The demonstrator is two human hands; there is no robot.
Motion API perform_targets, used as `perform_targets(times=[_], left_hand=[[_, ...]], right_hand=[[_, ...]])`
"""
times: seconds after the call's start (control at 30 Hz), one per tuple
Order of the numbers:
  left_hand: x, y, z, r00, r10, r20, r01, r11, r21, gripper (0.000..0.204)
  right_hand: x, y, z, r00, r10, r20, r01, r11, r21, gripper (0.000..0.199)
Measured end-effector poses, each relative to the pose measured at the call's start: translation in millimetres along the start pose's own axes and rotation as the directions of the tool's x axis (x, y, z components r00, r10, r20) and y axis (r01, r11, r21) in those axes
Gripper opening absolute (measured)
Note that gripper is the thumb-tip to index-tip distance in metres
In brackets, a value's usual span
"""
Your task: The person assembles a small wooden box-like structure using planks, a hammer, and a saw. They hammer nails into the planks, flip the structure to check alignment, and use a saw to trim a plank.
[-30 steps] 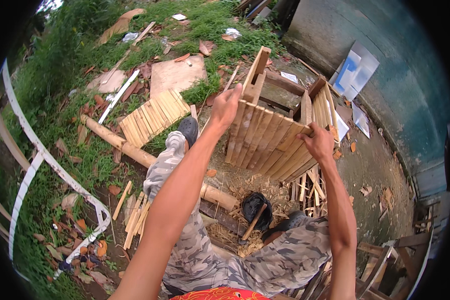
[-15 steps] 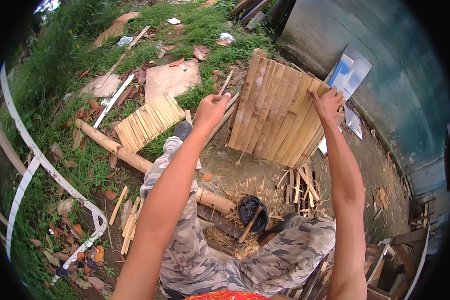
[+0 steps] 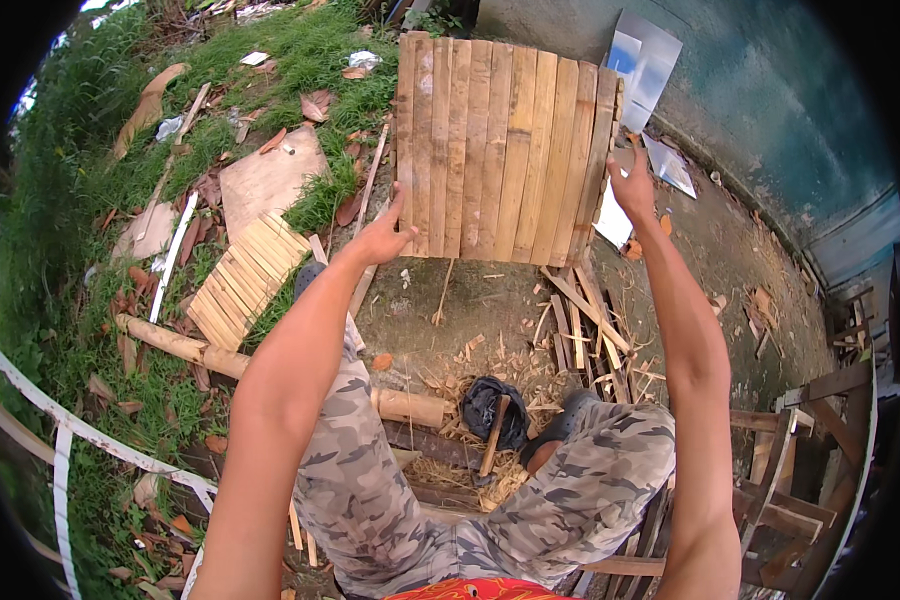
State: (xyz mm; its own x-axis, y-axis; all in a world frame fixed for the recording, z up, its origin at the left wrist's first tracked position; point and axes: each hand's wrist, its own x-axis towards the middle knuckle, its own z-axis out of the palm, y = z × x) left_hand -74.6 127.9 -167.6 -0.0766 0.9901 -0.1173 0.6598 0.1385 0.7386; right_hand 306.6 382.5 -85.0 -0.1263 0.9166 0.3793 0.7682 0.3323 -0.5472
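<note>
A squarish panel of narrow wooden slats (image 3: 490,150) stands upright in front of me, its slats running up and down. My left hand (image 3: 382,235) is at its lower left edge, thumb toward the front face and a finger pointing up along the side. At the right edge, my right hand (image 3: 632,188) holds the side with the thumb nearest the slats and the other fingers raised. The panel's back and whatever supports it from behind are hidden. Between my legs lies a wooden-handled tool (image 3: 494,435) against a black plastic bag (image 3: 485,410); its head is hard to make out.
A smaller slat panel (image 3: 247,278) rests on the grass at left, by a bamboo pole (image 3: 185,342). Wood strips (image 3: 595,325) are piled below the large panel. A flat board (image 3: 270,180) lies farther back. A wall (image 3: 760,110) bounds the right, with scrap wood (image 3: 800,450) nearby.
The large panel has turned from a slant to nearly square-on. My left hand, apart from it before, is now at its left edge. My right hand has slid lower along the right side.
</note>
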Motion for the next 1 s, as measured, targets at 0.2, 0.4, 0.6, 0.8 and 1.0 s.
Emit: perform_targets(times=[0.2, 0.4, 0.6, 0.8, 1.0], left_hand=[[23.5, -4.6, -2.2, 0.996, -0.058, -0.060, 0.062, 0.996, 0.066, 0.086], [48.0, -19.3, -4.3, 0.984, -0.073, -0.161, 0.106, 0.972, 0.208, 0.090], [74.2, -8.0, -22.9, 0.979, -0.075, -0.192, 0.120, 0.964, 0.237, 0.088], [108.4, 4.9, -50.1, 0.974, -0.012, -0.227, 0.094, 0.932, 0.351, 0.094], [135.9, 15.8, -68.2, 0.964, -0.022, -0.264, 0.129, 0.908, 0.398, 0.088]], right_hand=[[-82.1, 48.0, 62.0, 0.854, 0.364, 0.371, -0.446, 0.880, 0.163, 0.065], [-92.6, 33.2, 47.7, 0.744, 0.458, 0.486, -0.621, 0.743, 0.250, 0.063], [-105.5, 52.2, 27.7, 0.669, 0.458, 0.586, -0.640, 0.755, 0.141, 0.056], [-117.8, 68.7, 21.9, 0.635, 0.491, 0.597, -0.602, 0.798, -0.016, 0.062], [-113.4, 77.4, 17.8, 0.583, 0.476, 0.658, -0.576, 0.814, -0.078, 0.064]])
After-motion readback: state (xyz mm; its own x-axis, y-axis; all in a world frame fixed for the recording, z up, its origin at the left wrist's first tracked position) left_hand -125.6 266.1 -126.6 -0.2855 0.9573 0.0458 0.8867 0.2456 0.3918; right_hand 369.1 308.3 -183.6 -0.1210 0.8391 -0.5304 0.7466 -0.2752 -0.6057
